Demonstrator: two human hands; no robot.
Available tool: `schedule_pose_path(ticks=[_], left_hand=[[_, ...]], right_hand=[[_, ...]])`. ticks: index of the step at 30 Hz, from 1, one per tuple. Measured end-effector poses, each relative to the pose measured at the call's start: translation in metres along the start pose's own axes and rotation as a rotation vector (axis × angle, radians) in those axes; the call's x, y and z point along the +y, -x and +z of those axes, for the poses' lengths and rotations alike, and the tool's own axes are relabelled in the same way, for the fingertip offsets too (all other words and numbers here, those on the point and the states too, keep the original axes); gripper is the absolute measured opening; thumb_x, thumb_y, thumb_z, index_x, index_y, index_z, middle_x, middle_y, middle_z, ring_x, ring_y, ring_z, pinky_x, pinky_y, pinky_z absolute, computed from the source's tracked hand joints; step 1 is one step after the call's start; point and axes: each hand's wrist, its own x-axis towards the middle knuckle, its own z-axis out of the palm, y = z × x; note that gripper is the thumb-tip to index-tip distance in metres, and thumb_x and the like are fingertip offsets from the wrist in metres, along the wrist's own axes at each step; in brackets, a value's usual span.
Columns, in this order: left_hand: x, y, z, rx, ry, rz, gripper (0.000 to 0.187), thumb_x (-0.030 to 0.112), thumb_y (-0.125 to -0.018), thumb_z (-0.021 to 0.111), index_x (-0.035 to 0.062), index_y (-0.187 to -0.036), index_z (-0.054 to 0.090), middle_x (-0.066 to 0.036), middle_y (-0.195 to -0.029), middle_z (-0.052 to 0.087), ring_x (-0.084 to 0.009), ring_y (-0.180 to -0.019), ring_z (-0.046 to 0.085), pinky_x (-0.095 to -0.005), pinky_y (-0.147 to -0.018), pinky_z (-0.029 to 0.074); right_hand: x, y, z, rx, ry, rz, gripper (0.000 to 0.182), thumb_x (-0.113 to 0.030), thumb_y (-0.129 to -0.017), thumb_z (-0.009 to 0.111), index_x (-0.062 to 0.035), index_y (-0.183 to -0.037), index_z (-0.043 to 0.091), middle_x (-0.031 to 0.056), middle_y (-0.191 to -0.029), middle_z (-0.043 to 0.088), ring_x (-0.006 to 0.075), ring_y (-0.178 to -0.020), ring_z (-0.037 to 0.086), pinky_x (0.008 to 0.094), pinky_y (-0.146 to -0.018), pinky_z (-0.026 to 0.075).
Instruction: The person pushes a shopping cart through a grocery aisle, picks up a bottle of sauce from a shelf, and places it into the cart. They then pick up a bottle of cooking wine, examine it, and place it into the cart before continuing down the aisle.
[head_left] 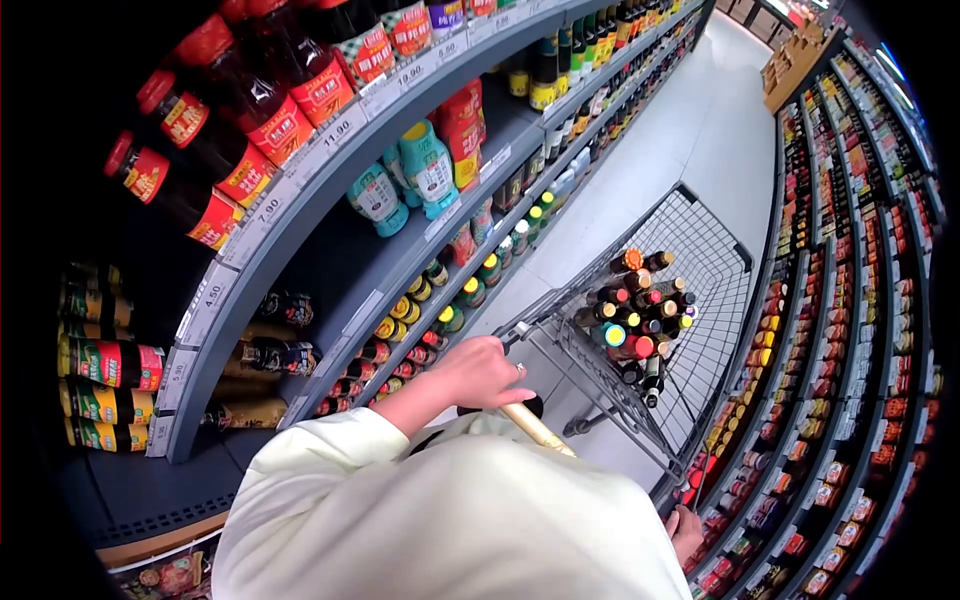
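Observation:
My left hand [475, 375], with a ring on one finger, is closed around the pale yellow handle [538, 430] of a shopping cart. The handle runs behind my cream sleeve and top, which hide its middle. Low on the right, my right hand [685, 532] shows only in part, its fingers curled at the other end of the handle. Ahead of my hands is the wire shopping cart [715, 250]. Several dark glass bottles [643, 322] with red, orange, blue and yellow caps stand bunched in its near left part.
On the left, a curved grey shelf unit [365, 120] holds red-labelled sauce bottles [320, 95], light blue squeeze bottles [430, 170] and jars [115, 365]. Shelves of jars [830, 330] line the right side, near the cart. A pale floor [650, 130] runs ahead towards a wooden stand [798, 65].

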Motion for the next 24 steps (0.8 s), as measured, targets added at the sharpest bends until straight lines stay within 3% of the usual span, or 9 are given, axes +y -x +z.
schedule_pose_path(ticks=[3, 8, 10, 12, 15, 18, 24], left_hand=[[0.0, -0.008, 0.0, -0.023, -0.012, -0.021, 0.044, 0.05, -0.094, 0.054, 0.0122, -0.083, 0.074, -0.005, -0.06, 0.063, -0.0291, -0.068, 0.061, -0.0379, -0.076, 0.048], [0.003, -0.021, -0.002, -0.004, -0.03, -0.019, 0.042, 0.05, -0.094, 0.054, 0.0141, -0.08, 0.072, -0.007, -0.064, 0.064, -0.0295, -0.072, 0.061, -0.0399, -0.075, 0.049], [0.01, -0.03, -0.022, -0.158, -0.025, -0.102, 0.047, 0.052, -0.095, 0.05, 0.0125, -0.082, 0.071, -0.01, -0.071, 0.067, -0.0329, -0.074, 0.063, -0.0404, -0.078, 0.048], [0.006, -0.031, -0.012, -0.054, -0.02, -0.081, 0.045, 0.052, -0.095, 0.05, 0.0138, -0.084, 0.072, -0.01, -0.071, 0.067, -0.032, -0.075, 0.063, -0.0409, -0.076, 0.049], [0.0, -0.038, -0.006, -0.058, 0.004, -0.116, 0.043, 0.053, -0.092, 0.053, 0.0158, -0.089, 0.074, -0.008, -0.072, 0.068, -0.031, -0.077, 0.063, -0.0409, -0.075, 0.05], [-0.004, -0.046, -0.001, -0.006, 0.014, -0.116, 0.037, 0.051, -0.09, 0.058, 0.0182, -0.09, 0.076, -0.007, -0.067, 0.066, -0.0292, -0.071, 0.063, -0.0407, -0.074, 0.049], [-0.004, -0.065, -0.006, -0.005, 0.013, -0.198, 0.034, 0.046, -0.088, 0.06, 0.0155, -0.084, 0.075, -0.006, -0.07, 0.068, -0.0296, -0.075, 0.064, -0.0414, -0.075, 0.049]], right_hand=[[0.003, -0.008, 0.002, 0.098, 0.049, -0.029, 0.018, -0.017, -0.09, 0.056, -0.0008, -0.09, 0.065, 0.0167, -0.078, 0.062, 0.0372, -0.075, 0.059, 0.0459, -0.067, 0.048], [0.018, -0.016, 0.012, 0.237, 0.008, 0.044, 0.018, -0.015, -0.089, 0.056, -0.0004, -0.091, 0.066, 0.0175, -0.082, 0.064, 0.0372, -0.077, 0.061, 0.0459, -0.069, 0.049], [0.013, -0.021, 0.014, 0.364, -0.002, 0.052, 0.017, -0.013, -0.089, 0.056, 0.0004, -0.091, 0.066, 0.0177, -0.081, 0.064, 0.0372, -0.077, 0.061, 0.0456, -0.069, 0.049], [0.014, -0.026, 0.017, 0.477, -0.011, 0.072, 0.015, -0.01, -0.088, 0.056, 0.0014, -0.09, 0.066, 0.0181, -0.08, 0.064, 0.0374, -0.074, 0.061, 0.045, -0.067, 0.049], [0.02, -0.032, 0.022, 0.599, 0.008, -0.014, 0.011, -0.004, -0.085, 0.057, 0.0019, -0.087, 0.066, 0.0183, -0.074, 0.063, 0.0369, -0.067, 0.06, 0.0438, -0.06, 0.048], [0.023, -0.041, 0.021, 0.618, 0.005, -0.033, 0.01, -0.004, -0.085, 0.058, 0.0011, -0.086, 0.066, 0.0171, -0.072, 0.062, 0.0357, -0.064, 0.06, 0.0432, -0.057, 0.047], [0.03, -0.065, 0.017, 0.581, -0.028, -0.068, 0.009, -0.004, -0.084, 0.059, 0.0003, -0.086, 0.066, 0.0164, -0.072, 0.063, 0.0348, -0.065, 0.061, 0.0424, -0.056, 0.047]])
